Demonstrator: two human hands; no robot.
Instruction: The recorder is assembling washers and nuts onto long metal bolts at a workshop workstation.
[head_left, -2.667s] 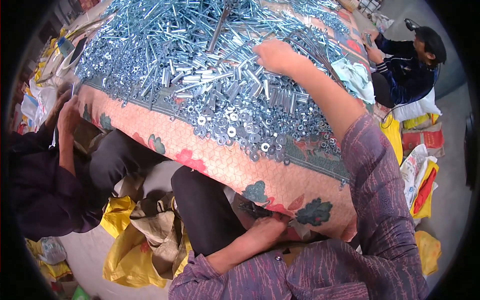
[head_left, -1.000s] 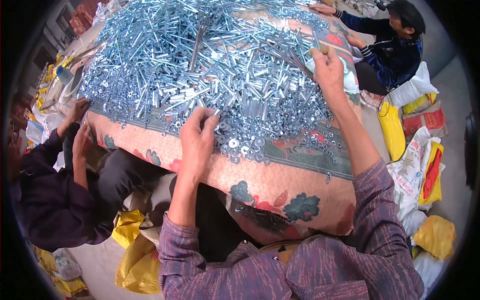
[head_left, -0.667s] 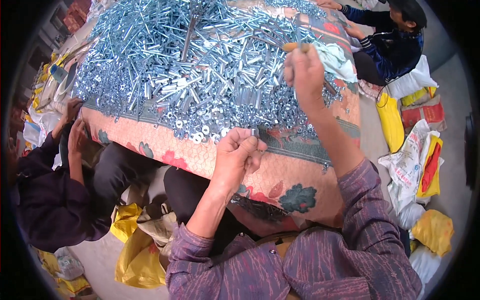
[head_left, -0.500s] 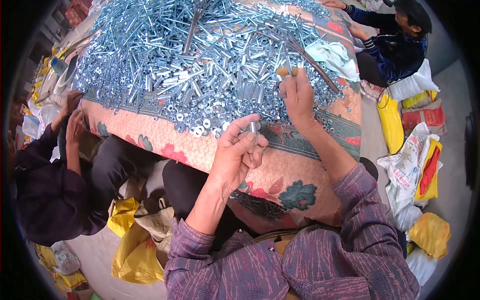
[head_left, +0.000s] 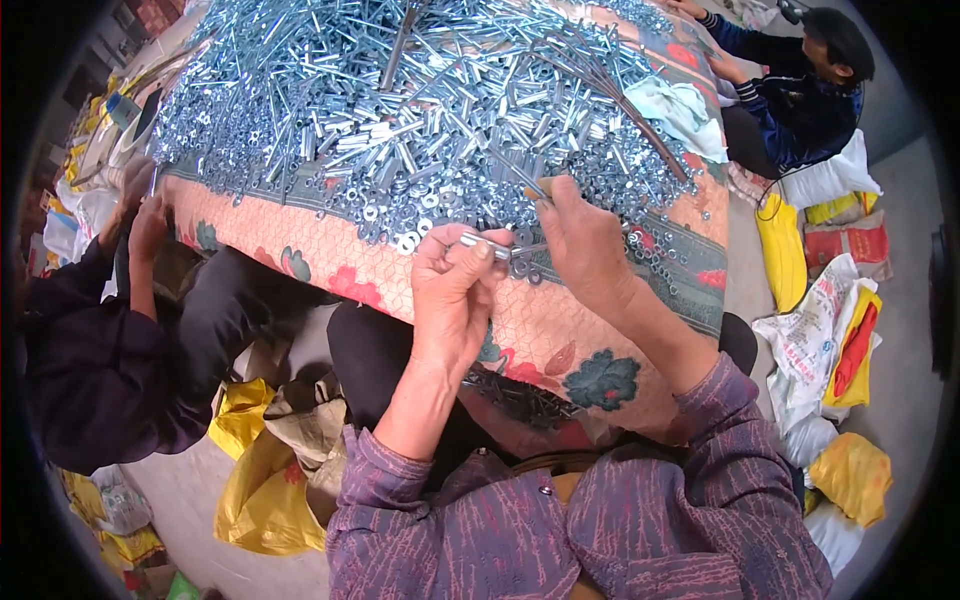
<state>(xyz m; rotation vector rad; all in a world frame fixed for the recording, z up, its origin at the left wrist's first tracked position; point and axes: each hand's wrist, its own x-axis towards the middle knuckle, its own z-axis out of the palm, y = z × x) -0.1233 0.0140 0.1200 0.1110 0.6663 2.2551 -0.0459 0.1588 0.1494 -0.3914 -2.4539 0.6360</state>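
My left hand (head_left: pixel 450 285) is closed around a short shiny metal sleeve (head_left: pixel 484 244), pinched between thumb and fingers above the table's near edge. To its right, my right hand (head_left: pixel 592 248) is closed on a thin metal rod (head_left: pixel 516 176), which slants up and left from its fingertips. A brown cover sits on one of its fingers. A slim piece of metal bridges the gap between the two hands; whether it enters the sleeve I cannot tell. Beyond both hands spreads a heap of metal sleeves (head_left: pixel 405 155), with flat washers (head_left: pixel 410 241) along its near edge.
A flowered cloth (head_left: pixel 400 295) covers the table. Dark rods (head_left: pixel 655 145) and a pale cloth (head_left: pixel 682 110) lie at right. One person (head_left: pixel 95 350) works at left, another (head_left: pixel 800 110) at far right. Sacks (head_left: pixel 800 330) and yellow bags (head_left: pixel 265 490) lie on the floor.
My right hand has come down and closer to my left hand, with the rod now slanting leftward. The sleeve in my left hand has tipped from upright to nearly level.
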